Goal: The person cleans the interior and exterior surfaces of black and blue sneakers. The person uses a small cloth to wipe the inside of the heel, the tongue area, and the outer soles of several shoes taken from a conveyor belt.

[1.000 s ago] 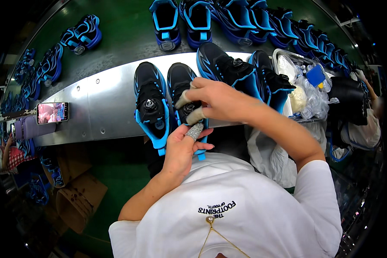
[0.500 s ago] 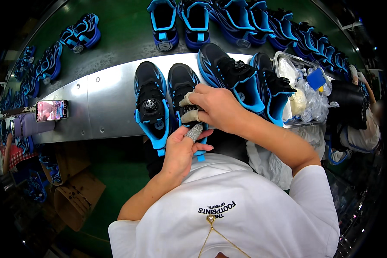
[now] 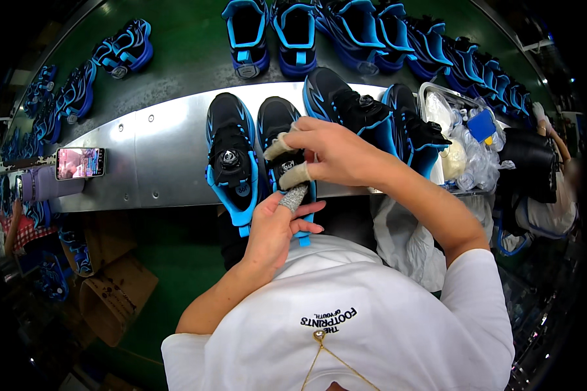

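Observation:
Two black-and-blue sneakers stand side by side on a metal shelf [image 3: 156, 163] in front of me. My right hand [image 3: 326, 153], with cloth guards on two fingers, grips the top of the right sneaker [image 3: 277, 127] near its round dial. My left hand [image 3: 277, 228], one finger wrapped in grey cloth, holds that same sneaker at its heel from below. The left sneaker [image 3: 231, 156] stands untouched beside it, its dial facing up.
Two more sneakers [image 3: 365, 114] lie to the right on the shelf, next to a tray [image 3: 460, 137] of plastic bags and a blue tool. A green conveyor belt [image 3: 189, 52] beyond carries rows of blue sneakers. A phone [image 3: 79, 163] rests at the left. Cardboard boxes [image 3: 111, 293] stand below.
My right hand has shifted slightly on the right sneaker, its fingers moving over the tongue. My left hand stays at the heel.

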`<action>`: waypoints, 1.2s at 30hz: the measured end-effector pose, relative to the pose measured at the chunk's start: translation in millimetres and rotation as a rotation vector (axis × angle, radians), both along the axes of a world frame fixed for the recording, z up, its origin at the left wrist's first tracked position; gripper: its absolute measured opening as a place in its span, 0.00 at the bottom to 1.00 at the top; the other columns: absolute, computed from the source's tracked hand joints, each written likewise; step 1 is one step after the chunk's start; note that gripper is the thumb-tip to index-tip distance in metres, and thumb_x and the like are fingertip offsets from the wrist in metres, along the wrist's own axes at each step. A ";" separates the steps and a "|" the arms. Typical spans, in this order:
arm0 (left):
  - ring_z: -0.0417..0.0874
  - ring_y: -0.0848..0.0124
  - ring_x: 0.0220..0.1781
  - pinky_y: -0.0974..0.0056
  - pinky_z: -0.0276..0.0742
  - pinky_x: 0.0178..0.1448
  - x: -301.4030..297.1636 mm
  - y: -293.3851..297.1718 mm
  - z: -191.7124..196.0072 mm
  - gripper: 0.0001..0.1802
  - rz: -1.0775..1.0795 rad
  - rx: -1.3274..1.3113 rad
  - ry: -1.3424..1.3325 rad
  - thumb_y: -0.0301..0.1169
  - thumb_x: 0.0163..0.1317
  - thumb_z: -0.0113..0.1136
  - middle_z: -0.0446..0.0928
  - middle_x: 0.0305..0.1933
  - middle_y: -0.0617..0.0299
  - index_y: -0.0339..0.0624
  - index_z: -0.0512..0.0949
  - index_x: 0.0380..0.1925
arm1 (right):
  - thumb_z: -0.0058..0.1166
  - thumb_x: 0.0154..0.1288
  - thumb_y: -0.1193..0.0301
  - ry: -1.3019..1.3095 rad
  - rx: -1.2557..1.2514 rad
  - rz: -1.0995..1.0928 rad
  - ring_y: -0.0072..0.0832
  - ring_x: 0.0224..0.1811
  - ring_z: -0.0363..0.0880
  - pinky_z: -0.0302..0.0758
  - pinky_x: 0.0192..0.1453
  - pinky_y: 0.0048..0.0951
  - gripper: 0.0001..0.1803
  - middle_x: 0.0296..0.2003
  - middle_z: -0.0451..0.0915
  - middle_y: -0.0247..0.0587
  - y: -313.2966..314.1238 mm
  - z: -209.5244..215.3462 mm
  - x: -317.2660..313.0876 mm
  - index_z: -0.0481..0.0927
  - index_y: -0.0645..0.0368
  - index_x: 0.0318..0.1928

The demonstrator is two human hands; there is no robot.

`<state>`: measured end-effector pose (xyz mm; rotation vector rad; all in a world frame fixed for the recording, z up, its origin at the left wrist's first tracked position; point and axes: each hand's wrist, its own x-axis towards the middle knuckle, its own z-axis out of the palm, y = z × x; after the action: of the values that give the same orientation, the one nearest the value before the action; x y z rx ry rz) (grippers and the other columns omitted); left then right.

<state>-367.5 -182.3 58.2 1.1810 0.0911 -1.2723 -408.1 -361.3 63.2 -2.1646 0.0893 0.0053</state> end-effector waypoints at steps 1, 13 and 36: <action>0.82 0.57 0.55 0.62 0.86 0.39 -0.9 -0.9 0.7 0.16 0.001 -0.011 -0.012 0.23 0.68 0.39 0.75 0.52 0.50 0.26 0.71 0.51 | 0.66 0.53 0.67 0.084 0.100 0.038 0.33 0.34 0.76 0.73 0.38 0.32 0.14 0.34 0.73 0.40 -0.8 8.1 3.1 0.84 0.52 0.43; 0.82 0.51 0.55 0.61 0.89 0.40 -3.1 1.6 -15.9 0.18 0.047 -0.043 0.012 0.31 0.73 0.45 0.76 0.52 0.49 0.27 0.71 0.53 | 0.65 0.48 0.68 0.202 0.310 0.187 0.27 0.28 0.76 0.72 0.38 0.27 0.15 0.32 0.82 0.42 -17.9 -18.0 18.4 0.85 0.60 0.38; 0.79 0.66 0.38 0.66 0.75 0.42 64.0 18.8 38.2 0.16 -0.246 0.260 -1.241 0.27 0.60 0.61 0.75 0.44 0.57 0.37 0.79 0.48 | 0.68 0.54 0.57 -0.215 -0.102 -0.216 0.41 0.48 0.74 0.73 0.52 0.36 0.23 0.43 0.74 0.46 -2.7 -23.3 35.5 0.82 0.52 0.49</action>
<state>-303.5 -163.5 96.4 2.0647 -0.8376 -0.5420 -372.6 -364.0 39.9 -2.2321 0.2027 -0.3624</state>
